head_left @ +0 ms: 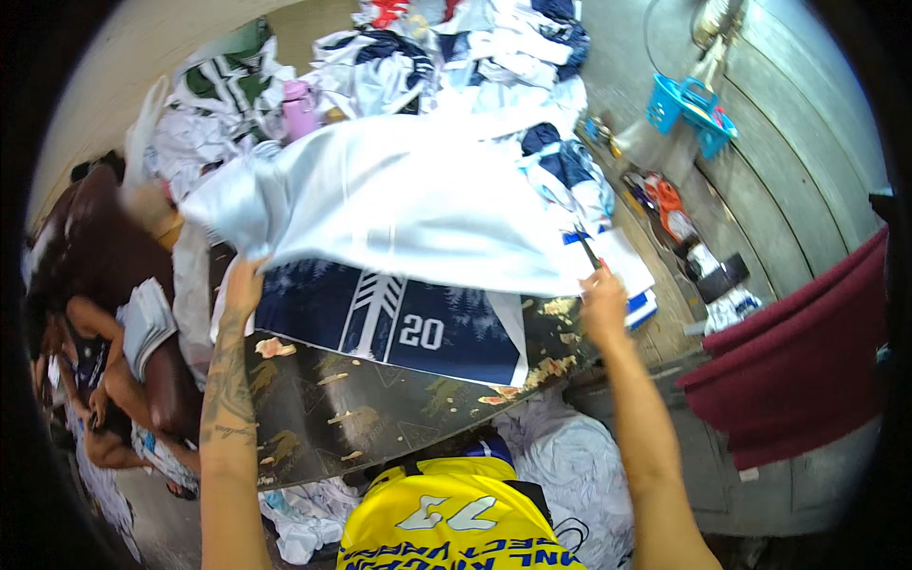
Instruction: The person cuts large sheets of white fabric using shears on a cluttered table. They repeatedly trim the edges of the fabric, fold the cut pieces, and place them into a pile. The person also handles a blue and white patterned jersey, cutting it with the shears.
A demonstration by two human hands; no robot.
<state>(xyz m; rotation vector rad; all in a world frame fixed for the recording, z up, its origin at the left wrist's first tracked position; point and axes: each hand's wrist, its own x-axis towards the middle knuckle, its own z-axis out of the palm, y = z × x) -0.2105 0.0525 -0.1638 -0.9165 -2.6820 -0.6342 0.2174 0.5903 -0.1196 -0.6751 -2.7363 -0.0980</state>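
Observation:
My left hand [243, 283] pinches the near left corner of a large white fabric sheet [389, 190], raised above the worn dark tabletop [351, 437]. My right hand [600, 299] is closed on dark-bladed scissors [591, 252] at the sheet's right end; whether it also grips the cloth, I cannot tell. Below the sheet lies a navy printed fabric panel [456, 342] with white stripes and a light tree pattern, partly hidden by the cloth. A white piece with blue markings [627, 266] lies just beyond my right hand.
Garment piles [370, 66] and a pink bottle [296, 109] line the back. A seated person [95, 351] is at left on a brown sofa [104, 228]. At right are a blue hanging basket [679, 104], cluttered ledge [684, 237] and maroon cloth [788, 342]. White fabric [560, 456] lies below the table.

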